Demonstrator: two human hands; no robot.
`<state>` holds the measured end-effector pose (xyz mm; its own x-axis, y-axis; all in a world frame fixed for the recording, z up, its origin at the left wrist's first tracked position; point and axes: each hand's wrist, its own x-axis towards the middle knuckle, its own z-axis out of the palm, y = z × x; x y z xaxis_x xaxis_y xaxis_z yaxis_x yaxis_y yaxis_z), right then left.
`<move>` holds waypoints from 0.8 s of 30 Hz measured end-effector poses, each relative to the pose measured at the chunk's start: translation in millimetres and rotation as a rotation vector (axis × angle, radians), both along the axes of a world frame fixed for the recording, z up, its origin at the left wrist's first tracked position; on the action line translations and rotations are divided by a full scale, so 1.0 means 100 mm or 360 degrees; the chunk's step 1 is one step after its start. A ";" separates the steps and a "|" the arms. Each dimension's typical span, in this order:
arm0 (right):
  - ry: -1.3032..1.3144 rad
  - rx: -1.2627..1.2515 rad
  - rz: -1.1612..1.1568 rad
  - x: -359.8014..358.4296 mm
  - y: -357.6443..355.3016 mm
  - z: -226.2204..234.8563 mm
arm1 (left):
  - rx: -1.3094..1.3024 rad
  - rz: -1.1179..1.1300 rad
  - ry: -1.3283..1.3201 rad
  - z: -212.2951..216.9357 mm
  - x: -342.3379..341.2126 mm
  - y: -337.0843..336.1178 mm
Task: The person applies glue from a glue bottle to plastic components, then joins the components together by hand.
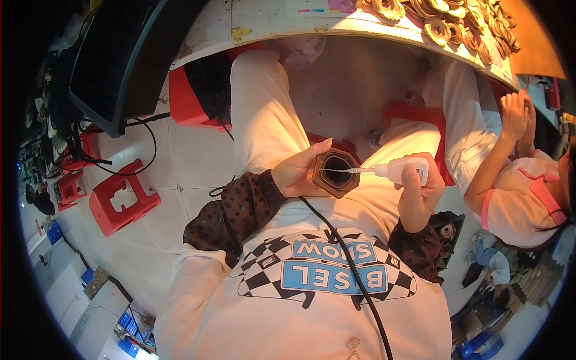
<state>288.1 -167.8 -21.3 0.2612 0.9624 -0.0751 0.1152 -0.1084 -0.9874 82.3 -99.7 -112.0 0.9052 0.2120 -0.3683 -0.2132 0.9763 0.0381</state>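
My left hand (296, 173) grips a brown, many-sided hollow piece (321, 186) by its left side, with its dark opening facing up above my lap. In my right hand (416, 195) is a small white squeeze bottle (403, 171), lying nearly level. Its long thin nozzle points left and reaches over the opening of the brown piece; whether the tip touches the inner wall I cannot tell. Dark patterned sleeve covers (240, 207) wrap both my forearms.
A worktable (264, 27) curves across the top, with many brown ring-shaped pieces (441, 30) at its right. A dark screen (114, 66) stands at upper left. Red stools (123, 195) are on the tiled floor. A co-worker (522, 192) sits at right. A black cable (345, 252) hangs over my front.
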 end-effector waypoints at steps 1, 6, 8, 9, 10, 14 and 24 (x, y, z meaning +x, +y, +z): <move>0.0026 -0.0016 -0.0011 0.00 0.00 0.00 | 0.0027 0.0005 0.0020 0.00 0.00 0.00; 0.0046 0.0041 -0.0009 -0.03 0.03 -0.01 | 0.0002 0.0002 -0.0002 -0.01 -0.01 0.00; 0.0070 0.0062 -0.0057 -0.04 0.04 -0.02 | 0.0010 0.0014 -0.0013 -0.02 0.00 0.00; 0.0071 0.0064 -0.0044 -0.04 0.05 -0.02 | 0.0001 0.0012 -0.0015 -0.02 0.00 0.00; 0.0095 0.0077 -0.0032 -0.04 0.05 -0.02 | 0.0012 0.0006 -0.0006 -0.02 0.00 0.00; 0.0060 0.0059 -0.0036 -0.04 0.04 -0.02 | -0.0010 0.0016 0.0001 -0.02 -0.01 -0.01; -0.0035 -0.0024 0.0024 -0.03 0.02 -0.01 | -0.0005 -0.0003 0.0002 -0.02 -0.02 -0.01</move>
